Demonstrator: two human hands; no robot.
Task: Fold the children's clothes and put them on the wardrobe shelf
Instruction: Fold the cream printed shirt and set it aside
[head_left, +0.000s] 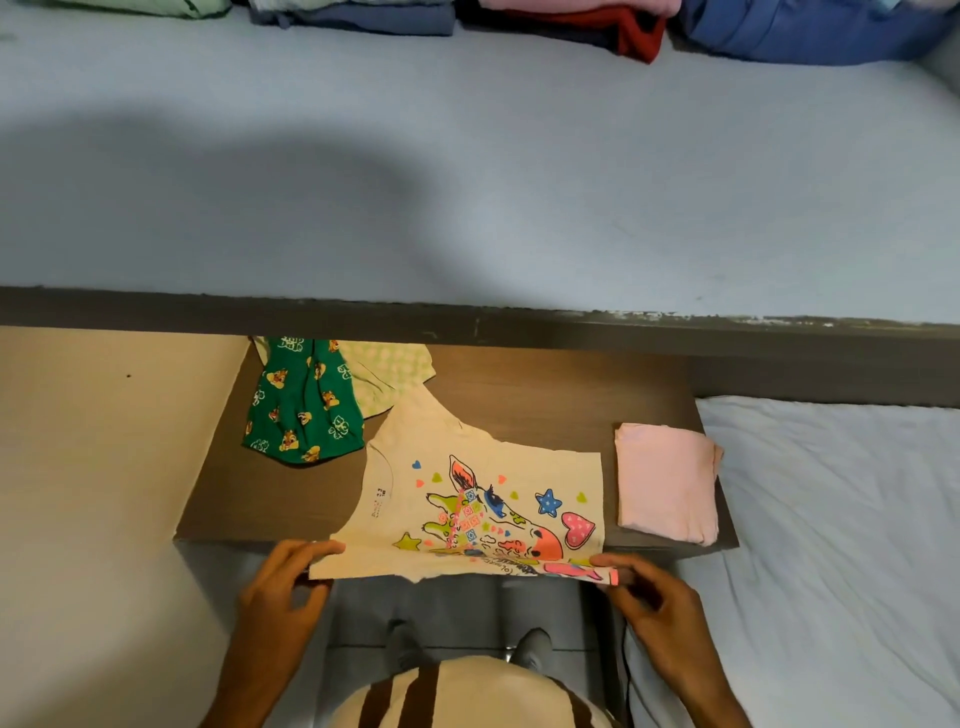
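A cream children's T-shirt (457, 499) with a bright giraffe print lies on the brown table (545, 395); its near edge hangs over the front. My left hand (280, 582) pinches that edge at the left corner. At the right corner my right hand (649, 592) pinches the same edge, which is turned up. A folded pink garment (667, 480) lies to the right of the shirt. Behind it on the left lie a green printed garment (301, 405) and a pale green checked one (392, 376).
A grey shelf edge (467, 317) crosses above the table, with a light blue surface (467, 182) beyond it. Stacks of folded clothes (571, 21) line its far side. A bed with a white sheet (841, 519) is on the right. My feet (467, 649) stand below.
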